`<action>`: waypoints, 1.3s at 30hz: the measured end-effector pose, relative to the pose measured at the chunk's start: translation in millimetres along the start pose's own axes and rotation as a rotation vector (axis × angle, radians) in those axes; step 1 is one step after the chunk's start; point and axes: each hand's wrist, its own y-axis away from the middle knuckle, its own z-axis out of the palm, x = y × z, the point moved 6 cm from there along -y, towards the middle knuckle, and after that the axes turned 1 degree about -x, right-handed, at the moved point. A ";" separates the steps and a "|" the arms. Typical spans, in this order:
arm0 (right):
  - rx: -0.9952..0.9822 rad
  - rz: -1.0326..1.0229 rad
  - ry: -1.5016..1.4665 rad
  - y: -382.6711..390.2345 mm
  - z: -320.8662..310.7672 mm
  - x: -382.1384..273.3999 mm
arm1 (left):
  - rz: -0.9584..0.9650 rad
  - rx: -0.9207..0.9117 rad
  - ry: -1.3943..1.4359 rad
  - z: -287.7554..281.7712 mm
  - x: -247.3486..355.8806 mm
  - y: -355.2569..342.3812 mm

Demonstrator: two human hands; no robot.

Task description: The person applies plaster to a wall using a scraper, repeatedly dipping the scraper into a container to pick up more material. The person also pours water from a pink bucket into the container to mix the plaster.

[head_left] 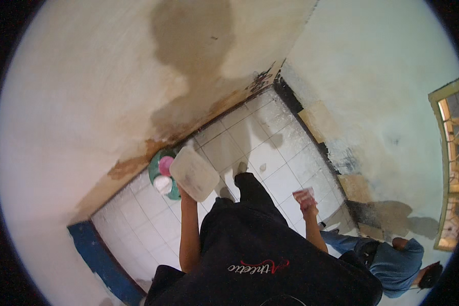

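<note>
Left hand: fingers closed on the lower corner of a translucent plastic container; the forearm rises to it from the lower edge of the view.
Container: rectangular, pale and cloudy, tilted, with its broad face turned toward the camera; it extends up and to the right from the left fingers.
Green basin: on the floor just left of the left fingers, partly covered by the container; only its left rim and part of its inside show.
Basin contents: a pink round item and a white round item, both just left of the left fingers; their kind cannot be told.
Right hand: fingers pinched narrow on a small pink-and-white flat packet, which stands just above the fingertips.
Hand spacing: the two hands are well apart, with the person's dark clothing and one dark foot between them.
Floor: white tiles, below and beyond both sets of fingers.
Left wall: cream, with a large brown damp stain, beyond the left fingers.
Second person: in blue top and jeans, crouched low to the right of the right fingers, apart from them.
</note>
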 end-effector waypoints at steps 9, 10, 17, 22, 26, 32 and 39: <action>-0.425 0.132 -0.397 -16.2 46.1 -17.4 | 0.268 0.029 0.208 132.2 32.5 136.6; -0.493 0.142 -0.426 -21.6 62.2 -28.1 | 0.260 0.032 0.186 143.9 36.6 140.1; -0.374 0.253 -0.191 -0.8 57.7 -8.6 | 0.446 0.195 0.112 150.0 45.0 193.5; -0.637 0.279 -0.209 -19.3 71.6 -10.0 | 0.560 0.316 0.003 171.9 42.8 199.9; -0.860 0.209 -0.222 -51.8 80.5 -15.4 | 0.584 0.332 -0.002 173.8 36.7 189.3; -0.731 0.337 -0.208 -16.6 122.7 -43.6 | 0.605 0.349 0.254 81.3 18.0 204.1; -0.815 0.207 -0.241 -11.3 127.9 -44.0 | 0.633 0.381 0.276 -32.2 16.7 289.7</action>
